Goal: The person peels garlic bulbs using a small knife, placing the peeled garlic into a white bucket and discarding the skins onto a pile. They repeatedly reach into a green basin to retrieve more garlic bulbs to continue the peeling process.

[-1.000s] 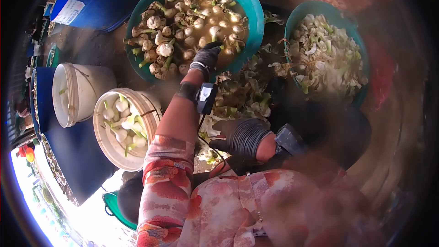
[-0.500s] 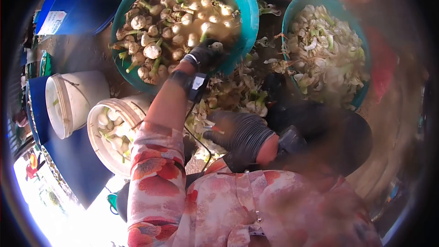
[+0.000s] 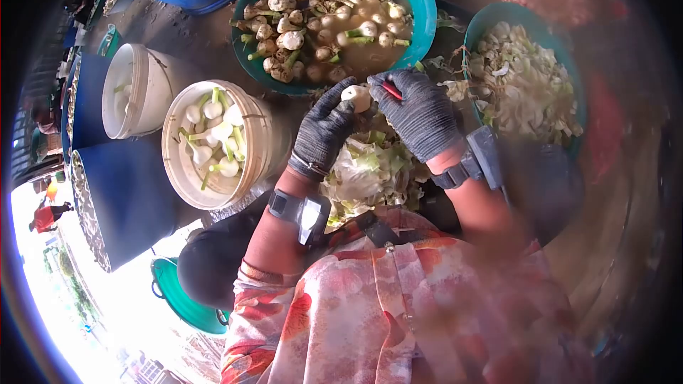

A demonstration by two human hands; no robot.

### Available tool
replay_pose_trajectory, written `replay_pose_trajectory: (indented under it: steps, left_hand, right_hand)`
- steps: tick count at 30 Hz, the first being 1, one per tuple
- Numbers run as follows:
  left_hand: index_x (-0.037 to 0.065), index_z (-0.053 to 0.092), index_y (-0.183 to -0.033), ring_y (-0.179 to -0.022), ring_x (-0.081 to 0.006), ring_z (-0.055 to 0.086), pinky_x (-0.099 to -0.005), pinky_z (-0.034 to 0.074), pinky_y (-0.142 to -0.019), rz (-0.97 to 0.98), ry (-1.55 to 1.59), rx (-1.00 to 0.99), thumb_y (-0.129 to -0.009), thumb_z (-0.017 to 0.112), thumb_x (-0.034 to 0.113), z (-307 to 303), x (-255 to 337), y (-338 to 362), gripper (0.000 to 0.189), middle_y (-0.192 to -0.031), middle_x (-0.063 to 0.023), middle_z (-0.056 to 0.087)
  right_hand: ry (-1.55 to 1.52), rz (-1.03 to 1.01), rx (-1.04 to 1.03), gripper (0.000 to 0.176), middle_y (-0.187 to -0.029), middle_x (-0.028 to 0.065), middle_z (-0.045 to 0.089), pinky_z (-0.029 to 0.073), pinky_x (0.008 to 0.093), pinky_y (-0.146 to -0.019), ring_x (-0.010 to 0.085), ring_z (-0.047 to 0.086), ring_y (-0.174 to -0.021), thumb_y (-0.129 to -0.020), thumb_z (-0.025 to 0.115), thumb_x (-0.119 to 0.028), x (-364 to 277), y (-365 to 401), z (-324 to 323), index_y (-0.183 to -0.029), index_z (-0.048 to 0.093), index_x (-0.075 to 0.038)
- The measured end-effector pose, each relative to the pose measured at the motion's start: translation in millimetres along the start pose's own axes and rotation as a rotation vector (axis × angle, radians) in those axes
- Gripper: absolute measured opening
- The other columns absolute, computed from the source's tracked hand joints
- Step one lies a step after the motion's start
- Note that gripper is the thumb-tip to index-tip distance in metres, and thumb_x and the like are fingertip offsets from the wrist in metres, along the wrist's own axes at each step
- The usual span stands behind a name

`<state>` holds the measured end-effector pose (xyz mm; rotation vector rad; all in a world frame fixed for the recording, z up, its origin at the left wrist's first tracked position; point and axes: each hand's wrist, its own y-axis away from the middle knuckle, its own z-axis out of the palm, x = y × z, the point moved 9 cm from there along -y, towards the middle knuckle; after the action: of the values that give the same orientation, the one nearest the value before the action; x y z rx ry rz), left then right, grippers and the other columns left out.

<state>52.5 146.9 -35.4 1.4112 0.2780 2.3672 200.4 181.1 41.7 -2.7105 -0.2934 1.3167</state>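
My left hand [image 3: 324, 131], in a dark glove, is closed round a pale garlic bulb [image 3: 356, 98] at the near rim of the teal tub. Touching the bulb from the right is my gloved right hand [image 3: 421, 112], closed on a small knife with a red handle [image 3: 391, 90]. Its blade is mostly hidden. Just beyond the hands, the teal tub [image 3: 425, 18] holds muddy water and several unpeeled bulbs with cut green stems. Below the hands lies a heap of peeled skins [image 3: 370, 174].
At left, a white bucket [image 3: 171, 146] holds peeled bulbs with green stems; another white bucket [image 3: 135, 117] lies tilted beside it. A second teal tub [image 3: 473, 50] at right is full of skins. Blue containers [image 3: 128, 185] stand farther left. A green basin [image 3: 188, 302] is at lower left.
My left hand has come back from the big tub with a bulb. My right hand has risen from the skins to meet it, holding the knife. The view has shifted.
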Motion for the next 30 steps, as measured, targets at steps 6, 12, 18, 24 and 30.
replay_pose_trajectory:
  steps: [6, 12, 18, 24, 30]
  left_hand:
    - [0.002, 0.046, -0.14, -0.102, -0.0134, 0.06, -0.0277, 0.052, -0.086, 0.112, -0.215, 0.032, -0.097, 0.058, 0.013, 4, 10, 42, 0.046, -0.125, -0.0094, 0.059]
    - [0.0, 0.045, -0.132, -0.095, -0.022, 0.066, -0.0321, 0.057, -0.078, 0.23, -0.236, 0.062, -0.096, 0.06, 0.019, 5, 16, 71, 0.043, -0.111, -0.0129, 0.062]
    - [-0.001, 0.05, -0.124, -0.087, -0.022, 0.068, -0.0318, 0.058, -0.072, 0.188, -0.26, 0.121, -0.096, 0.06, 0.017, -5, -2, 79, 0.035, -0.106, -0.0144, 0.064]
    - [0.002, 0.046, -0.135, -0.09, -0.0245, 0.067, -0.0373, 0.057, -0.08, 0.157, -0.095, -0.001, -0.097, 0.059, 0.032, 5, -2, 88, 0.05, -0.11, -0.0146, 0.064]
    - [0.003, 0.042, -0.14, -0.098, -0.0241, 0.065, -0.0392, 0.054, -0.088, 0.179, 0.059, -0.092, -0.096, 0.059, 0.034, 10, 2, 86, 0.057, -0.117, -0.0132, 0.061]
  right_hand:
    - [0.308, -0.071, -0.116, 0.016, -0.087, 0.0131, 0.066, 0.052, 0.0435, -0.073, 0.0343, 0.065, -0.081, -0.084, 0.065, -0.023, -36, 25, 8, -0.09, 0.067, -0.008]
    - [0.197, -0.106, -0.181, 0.018, -0.087, 0.0138, 0.067, 0.052, 0.0442, -0.073, 0.0344, 0.065, -0.081, -0.084, 0.066, -0.024, -41, 39, 8, -0.09, 0.067, -0.008]
    - [0.297, -0.16, -0.194, 0.02, -0.085, 0.0163, 0.067, 0.053, 0.0436, -0.072, 0.0347, 0.065, -0.08, -0.084, 0.066, -0.026, -45, 57, 14, -0.09, 0.067, -0.007]
    - [-0.061, 0.078, -0.254, 0.027, -0.078, 0.0186, 0.066, 0.052, 0.0412, -0.069, 0.0343, 0.065, -0.073, -0.086, 0.066, -0.028, -13, 52, 23, -0.09, 0.065, -0.002]
    - [-0.154, 0.202, -0.108, 0.029, -0.081, 0.0189, 0.067, 0.051, 0.0389, -0.07, 0.0327, 0.065, -0.073, -0.09, 0.065, -0.029, 27, 33, 1, -0.09, 0.065, 0.0]
